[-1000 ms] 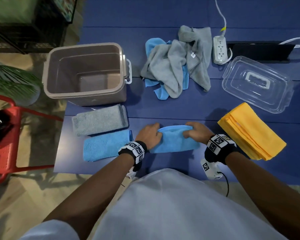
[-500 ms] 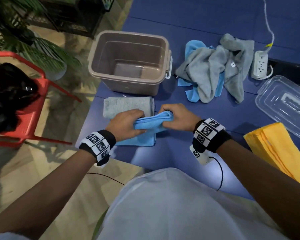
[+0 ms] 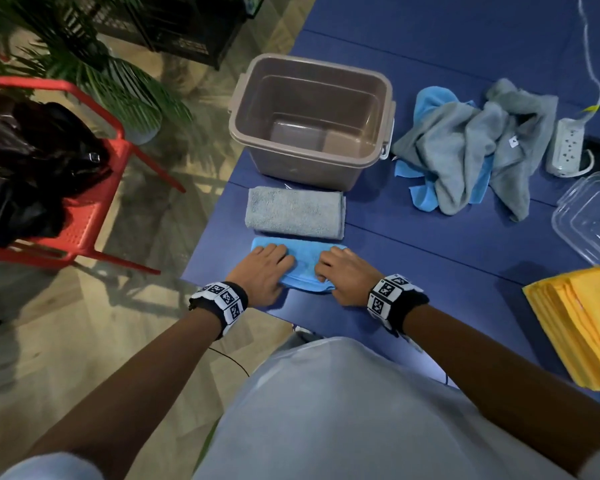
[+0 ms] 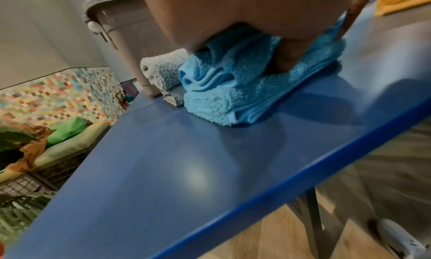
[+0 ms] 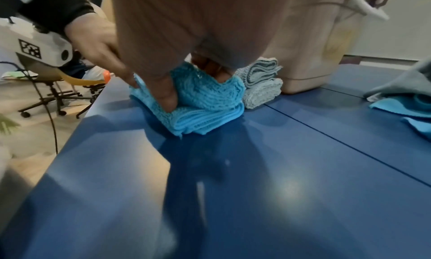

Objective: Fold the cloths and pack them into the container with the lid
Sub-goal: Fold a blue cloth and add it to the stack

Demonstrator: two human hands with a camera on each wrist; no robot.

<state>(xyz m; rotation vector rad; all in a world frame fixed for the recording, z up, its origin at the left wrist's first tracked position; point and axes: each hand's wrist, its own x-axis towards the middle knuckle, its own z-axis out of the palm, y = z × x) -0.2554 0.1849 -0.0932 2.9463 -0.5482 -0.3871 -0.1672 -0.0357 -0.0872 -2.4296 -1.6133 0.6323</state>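
The container (image 3: 310,119) stands at the table's (image 3: 447,271) left edge. Just in front of it lies a folded cloth (image 3: 295,213), and in front of that, at the near edge, a stack of two folded cloths (image 3: 303,265). Right of the container lies a heap of unfolded cloths (image 3: 471,150), with a power strip (image 3: 567,147) beyond. The lid (image 3: 589,220) sits at the right, a folded stack (image 3: 582,323) before it.
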